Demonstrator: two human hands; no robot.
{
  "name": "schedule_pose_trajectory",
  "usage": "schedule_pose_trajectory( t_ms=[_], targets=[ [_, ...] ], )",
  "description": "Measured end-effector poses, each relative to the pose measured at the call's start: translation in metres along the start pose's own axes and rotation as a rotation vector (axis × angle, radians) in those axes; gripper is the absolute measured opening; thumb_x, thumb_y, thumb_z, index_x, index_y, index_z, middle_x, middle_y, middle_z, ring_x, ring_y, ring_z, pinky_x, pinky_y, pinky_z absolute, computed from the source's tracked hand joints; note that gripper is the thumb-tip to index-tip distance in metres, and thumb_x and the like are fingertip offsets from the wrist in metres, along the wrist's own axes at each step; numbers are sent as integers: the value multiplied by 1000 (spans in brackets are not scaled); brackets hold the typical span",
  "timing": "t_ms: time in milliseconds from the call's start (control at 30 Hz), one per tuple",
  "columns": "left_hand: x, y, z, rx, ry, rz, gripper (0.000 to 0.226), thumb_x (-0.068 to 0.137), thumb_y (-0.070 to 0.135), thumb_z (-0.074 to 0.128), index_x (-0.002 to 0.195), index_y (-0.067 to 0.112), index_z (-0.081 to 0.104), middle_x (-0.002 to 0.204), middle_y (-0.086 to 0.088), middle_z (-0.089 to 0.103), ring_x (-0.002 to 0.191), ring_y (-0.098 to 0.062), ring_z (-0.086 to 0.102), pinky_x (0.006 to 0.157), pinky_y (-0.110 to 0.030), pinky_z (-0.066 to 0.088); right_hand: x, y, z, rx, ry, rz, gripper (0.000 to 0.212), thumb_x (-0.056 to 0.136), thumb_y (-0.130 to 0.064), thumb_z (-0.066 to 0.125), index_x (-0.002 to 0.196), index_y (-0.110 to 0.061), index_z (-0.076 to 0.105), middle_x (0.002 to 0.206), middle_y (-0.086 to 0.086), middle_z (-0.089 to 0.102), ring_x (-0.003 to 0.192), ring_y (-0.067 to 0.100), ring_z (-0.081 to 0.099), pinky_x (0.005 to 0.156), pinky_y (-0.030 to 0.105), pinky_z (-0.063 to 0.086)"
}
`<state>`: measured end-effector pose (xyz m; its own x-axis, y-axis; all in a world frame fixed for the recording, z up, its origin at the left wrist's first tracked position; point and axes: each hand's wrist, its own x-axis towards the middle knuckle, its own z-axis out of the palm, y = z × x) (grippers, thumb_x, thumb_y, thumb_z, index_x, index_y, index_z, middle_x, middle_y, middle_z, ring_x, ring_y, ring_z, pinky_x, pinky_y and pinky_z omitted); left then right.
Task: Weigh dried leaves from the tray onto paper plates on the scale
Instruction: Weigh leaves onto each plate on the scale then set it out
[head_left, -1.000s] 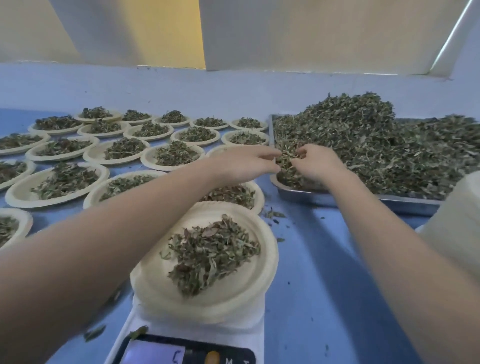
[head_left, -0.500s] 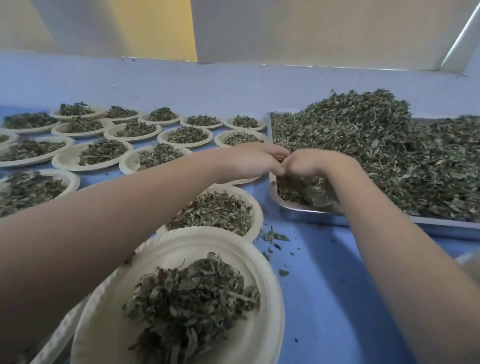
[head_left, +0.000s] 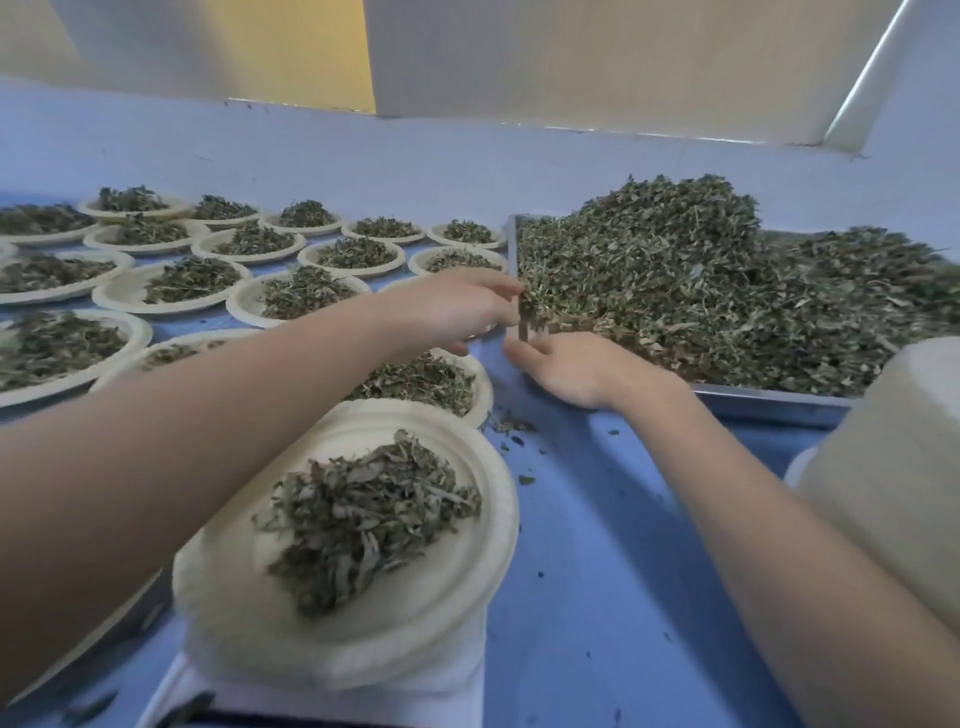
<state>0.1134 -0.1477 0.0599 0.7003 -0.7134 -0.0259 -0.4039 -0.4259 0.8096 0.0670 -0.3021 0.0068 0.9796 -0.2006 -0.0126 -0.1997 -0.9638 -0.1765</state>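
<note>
Hands now apart: left hand (head_left: 452, 312) lifts a pinch of leaves (head_left: 525, 312) off tray corner; right hand (head_left: 569, 369) turns palm up beneath.

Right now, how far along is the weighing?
Done: many filled plates sit on the table's left. In hand: the plate on the scale holds a pile; the left hand pinches a few leaves over the open right hand. Left: the tray is heaped, and blank plates wait.

Blue table (head_left: 597, 545) — filled plates (head_left: 171, 283), tray (head_left: 769, 400), scale (head_left: 332, 696) (leaf crumbs).
</note>
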Motion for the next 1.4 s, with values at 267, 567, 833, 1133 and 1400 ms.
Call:
schedule_pose_trajectory(
  t_ms=[267,567,833,1133,1400],
  targets=[
    [-42,9,-5,-71,139,-21,36,92,14,53,127,23,53,126,2,54,108,-19,56,90,-35,52,17,3,-13,-22,140,28,58,100,-48,33,67,-10,62,67,8,59,76,29,57,60,31,37],
    [-75,10,-17,-131,246,-29,35,92,14,55,127,19,54,118,1,55,105,-19,57,92,-39,51,15,-7,-31,53,413,149,51,98,-39,45,54,-14,46,55,5,47,64,29,53,52,29,35],
    [-103,-7,-24,-204,518,-77,35,94,15,48,130,14,50,105,-2,59,103,-24,61,92,-41,51,-69,-102,-34,584,372,-267,41,97,-45,45,61,-30,57,62,1,64,46,9,52,51,26,44],
    [-157,-45,-33,-292,664,-35,30,99,30,39,121,19,56,113,5,64,103,-18,61,93,-37,47,-106,-129,-27,469,-165,-413,51,89,-70,9,110,-61,55,140,-25,42,124,3,38,104,32,26],
    [-172,-75,-5,-355,623,24,33,100,47,31,122,37,53,124,15,60,116,-6,54,109,-43,35,-113,-100,5,823,142,-377,62,86,-72,10,133,-52,45,132,-45,34,114,-32,24,97,12,10]
  ],
)
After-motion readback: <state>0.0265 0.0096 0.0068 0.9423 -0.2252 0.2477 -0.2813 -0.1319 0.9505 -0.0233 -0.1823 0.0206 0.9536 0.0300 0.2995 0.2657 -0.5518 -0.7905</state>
